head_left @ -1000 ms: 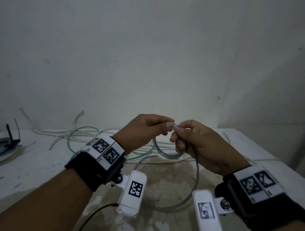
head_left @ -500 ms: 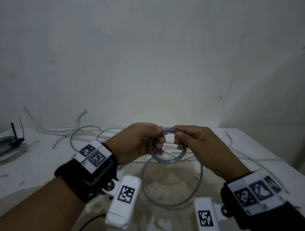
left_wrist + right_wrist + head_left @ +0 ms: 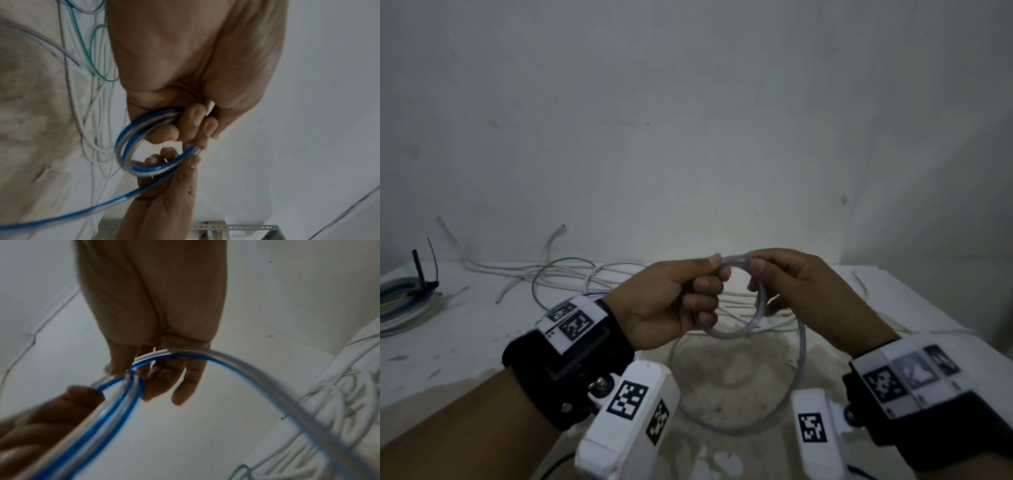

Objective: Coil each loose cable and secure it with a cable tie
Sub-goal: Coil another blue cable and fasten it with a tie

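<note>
A clear cable with a blue stripe (image 3: pixel 729 334) is held up over the table between both hands. My left hand (image 3: pixel 709 284) curls round the left side of a small loop of about two turns (image 3: pixel 123 146). My right hand (image 3: pixel 756 274) pinches the top of that loop with thumb and forefinger, and its other fingers (image 3: pixel 185 386) hang straighter. The rest of the cable (image 3: pixel 226 356) runs from my right hand, down in a wide arc (image 3: pixel 799 363) onto the table. The cable's end (image 3: pixel 196 150) shows beside my left fingertips.
A tangle of loose white and green cables (image 3: pixel 571 274) lies along the back of the white table (image 3: pixel 465 342) against the wall. At the far left sits a coiled bundle (image 3: pixel 404 305) with a black cable tie (image 3: pixel 424 274) standing up from it. The table's right edge (image 3: pixel 928 308) is near.
Both hands pinched the cable end together a second ago. Since then the cable has been turned into a small loop, and the hands now hold that loop at its top and left side.
</note>
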Available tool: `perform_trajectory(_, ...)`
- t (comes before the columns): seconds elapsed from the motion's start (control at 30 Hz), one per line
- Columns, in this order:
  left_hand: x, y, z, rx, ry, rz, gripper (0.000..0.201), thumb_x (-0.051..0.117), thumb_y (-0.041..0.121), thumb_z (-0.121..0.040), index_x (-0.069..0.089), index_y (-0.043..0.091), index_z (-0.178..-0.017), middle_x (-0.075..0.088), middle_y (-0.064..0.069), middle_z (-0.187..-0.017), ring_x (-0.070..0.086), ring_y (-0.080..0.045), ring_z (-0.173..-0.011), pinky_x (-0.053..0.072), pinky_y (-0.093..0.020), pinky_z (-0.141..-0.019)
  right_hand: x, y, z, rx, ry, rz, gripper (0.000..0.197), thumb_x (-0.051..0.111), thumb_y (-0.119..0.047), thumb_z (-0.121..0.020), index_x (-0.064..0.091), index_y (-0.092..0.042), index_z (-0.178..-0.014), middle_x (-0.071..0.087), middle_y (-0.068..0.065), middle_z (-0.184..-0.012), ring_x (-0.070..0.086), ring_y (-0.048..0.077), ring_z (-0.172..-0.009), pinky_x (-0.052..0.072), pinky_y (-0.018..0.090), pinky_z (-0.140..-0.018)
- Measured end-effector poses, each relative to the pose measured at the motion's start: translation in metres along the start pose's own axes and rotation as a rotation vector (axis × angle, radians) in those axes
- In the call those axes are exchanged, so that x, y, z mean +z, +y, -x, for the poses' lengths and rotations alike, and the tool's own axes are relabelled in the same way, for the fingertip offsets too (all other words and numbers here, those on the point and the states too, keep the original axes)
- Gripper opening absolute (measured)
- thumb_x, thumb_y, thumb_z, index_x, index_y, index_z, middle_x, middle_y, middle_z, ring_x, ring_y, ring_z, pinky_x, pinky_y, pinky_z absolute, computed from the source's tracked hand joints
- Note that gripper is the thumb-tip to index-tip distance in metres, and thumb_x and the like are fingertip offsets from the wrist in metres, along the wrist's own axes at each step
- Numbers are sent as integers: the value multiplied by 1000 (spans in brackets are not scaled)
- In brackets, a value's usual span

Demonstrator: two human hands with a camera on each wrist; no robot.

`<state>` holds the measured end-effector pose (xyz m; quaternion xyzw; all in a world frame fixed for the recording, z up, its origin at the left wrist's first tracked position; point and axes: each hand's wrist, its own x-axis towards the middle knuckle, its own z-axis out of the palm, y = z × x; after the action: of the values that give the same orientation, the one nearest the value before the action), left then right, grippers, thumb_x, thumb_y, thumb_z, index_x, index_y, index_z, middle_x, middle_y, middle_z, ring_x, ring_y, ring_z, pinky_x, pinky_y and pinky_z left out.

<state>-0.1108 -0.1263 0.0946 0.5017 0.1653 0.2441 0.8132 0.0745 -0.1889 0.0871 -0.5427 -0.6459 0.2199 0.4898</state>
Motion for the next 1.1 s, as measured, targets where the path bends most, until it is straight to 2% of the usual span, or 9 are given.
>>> perform_trajectory(0.1, -8, 19, -2, 167, 48, 186, 25, 43, 26, -92, 55, 13, -75, 36, 10, -54, 28, -3, -38, 36, -17, -44, 7, 20, 3, 20, 155, 3, 20, 49, -17, -97, 55, -19, -115, 62, 0, -69, 58, 17, -55, 51, 36, -58)
perform_trajectory(0.2, -20, 40, -2, 274, 126, 221, 31, 38, 27, -97, 52, 15, -72, 36, 9, -53, 29, -5, -37, 35, -16, -44, 16, 34, 9, -27, 158, 68, 33, 48, -8, -96, 43, -37, -110, 60, 3, -76, 62, 15, -57, 50, 30, -60)
perform_trajectory(0.43, -30, 48, -4, 323, 224, 252, 30, 33, 26, -99, 46, 16, -73, 32, 8, -51, 27, -5, -38, 36, -15, -44, 26, 33, 16, -226, -210, 687, 44, 42, -14, -80, 64, -14, -117, 60, 2, -108, 58, 17, -99, 41, 23, -84)
perform_trajectory(0.57, -40, 50, -3, 355, 251, 252, 30, 36, 24, -95, 47, 16, -68, 33, 8, -55, 28, -6, -39, 38, -15, -46, 19, 35, 17, -485, -56, 1030, 25, 72, -6, -62, 71, -17, -84, 60, 13, -108, 61, 34, -98, 52, 41, -70)
perform_trajectory(0.67, -47, 47, -1, 348, 231, 234, 23, 42, 23, -88, 47, 16, -66, 36, 9, -60, 31, -6, -41, 40, -17, -48, 9, 29, 18, -616, 50, 882, 10, 66, -19, -78, 70, -12, -84, 60, 15, -118, 52, 28, -115, 46, 37, -90)
perform_trajectory(0.73, -48, 43, -2, 336, 220, 244, 26, 41, 23, -89, 47, 16, -65, 36, 9, -61, 31, -6, -42, 40, -17, -49, 5, 26, 20, -552, 175, 568, 17, 57, -23, -85, 69, -12, -87, 65, 4, -109, 54, 5, -111, 41, 19, -95)
perform_trajectory(0.8, -47, 38, -4, 327, 217, 248, 32, 37, 22, -94, 48, 15, -65, 35, 8, -61, 32, -7, -43, 41, -16, -49, 3, 20, 23, -332, 307, 289, 8, 61, -23, -89, 68, -21, -89, 67, -10, -97, 56, -12, -97, 38, 3, -85)
perform_trajectory(0.9, -44, 33, -6, 315, 205, 256, 42, 32, 24, -100, 50, 14, -63, 35, 8, -60, 35, -7, -44, 44, -19, -51, 4, 18, 24, -62, 339, 178, 11, 61, -23, -89, 72, -22, -89, 67, -17, -88, 57, -13, -89, 39, 0, -73)
perform_trajectory(1.1, -35, 29, -9, 323, 236, 260, 34, 30, 26, -102, 39, 16, -71, 35, 8, -57, 31, -5, -40, 41, -17, -48, 23, 18, 28, -70, 242, 268, 15, 68, -20, -84, 74, -14, -72, 67, -13, -66, 59, -10, -72, 39, 6, -62)
